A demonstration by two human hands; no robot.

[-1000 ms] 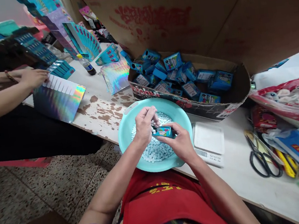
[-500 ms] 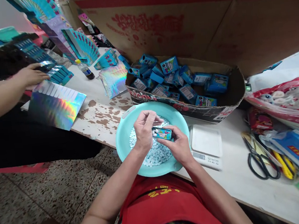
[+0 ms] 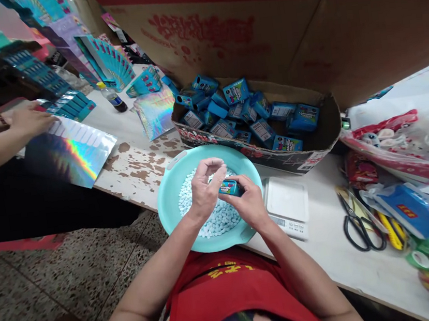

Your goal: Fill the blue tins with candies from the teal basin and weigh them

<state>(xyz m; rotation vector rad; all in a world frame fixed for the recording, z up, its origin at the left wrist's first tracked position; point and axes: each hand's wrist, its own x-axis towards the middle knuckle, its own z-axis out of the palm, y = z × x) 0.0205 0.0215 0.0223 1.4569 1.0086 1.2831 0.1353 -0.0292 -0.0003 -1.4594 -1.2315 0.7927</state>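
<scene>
1. Firmly, the right hand (image 3: pixel 251 204) pinches a small blue rectangular tin (image 3: pixel 228 188).
2. Beside it, the left hand (image 3: pixel 204 192) curls; opening and contents unclear.
3. Below: round turquoise plastic basin (image 3: pixel 168 200) containing pale pellets (image 3: pixel 219 221).
4. Beyond: open cardboard box (image 3: pixel 324 144) holding blue packs (image 3: pixel 236 91).

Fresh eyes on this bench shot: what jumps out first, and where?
Probably the turquoise basin of pale pieces front and centre, with the left hand over it beside a small blue container in the right hand. Next, the open carton of similar blue containers just behind. Then the rainbow-sheened sheet at left, by another person's hand.
</scene>
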